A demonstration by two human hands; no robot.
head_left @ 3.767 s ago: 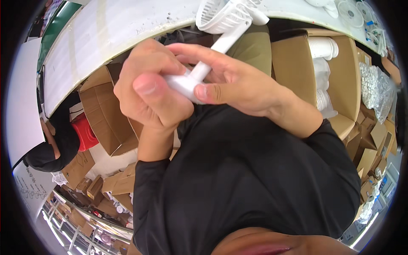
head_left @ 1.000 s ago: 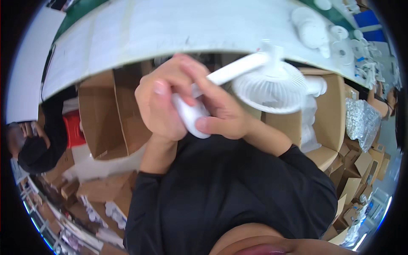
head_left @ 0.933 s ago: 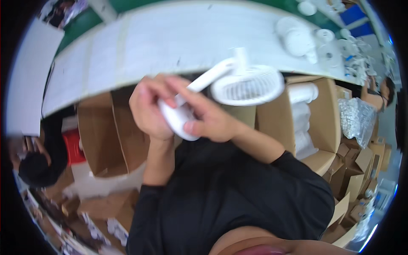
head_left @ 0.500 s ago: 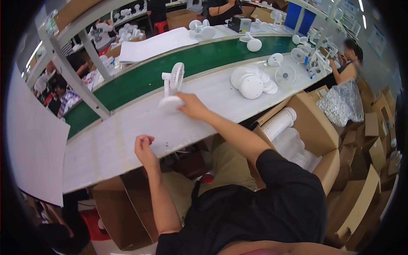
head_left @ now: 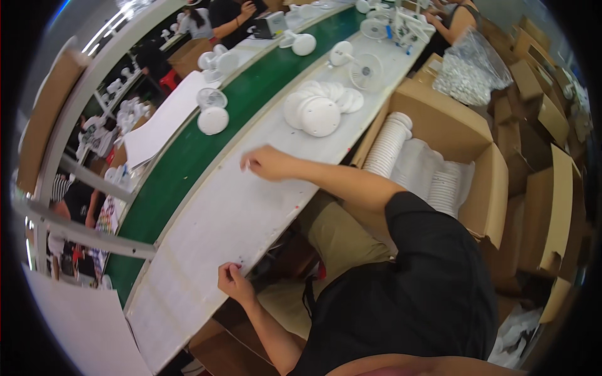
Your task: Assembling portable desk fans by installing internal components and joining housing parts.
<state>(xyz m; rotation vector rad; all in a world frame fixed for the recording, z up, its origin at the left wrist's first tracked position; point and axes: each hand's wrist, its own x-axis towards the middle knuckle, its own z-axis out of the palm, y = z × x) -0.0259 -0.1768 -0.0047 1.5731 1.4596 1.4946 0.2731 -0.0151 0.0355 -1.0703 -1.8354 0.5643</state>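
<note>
Round white fan [head_left: 213, 120] now on smooth green belt [head_left: 170, 182]; left hand [head_left: 237, 283], right hand [head_left: 269, 163] curled, grip unclear

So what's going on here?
Someone in a black shirt is at a white table beside a green belt. Their right hand is above the table, apparently holding nothing; the left hand is at the near edge, contents unclear. White discs lie piled on the table, white fans lie on the belt, and an open carton holds stacked discs.
</note>
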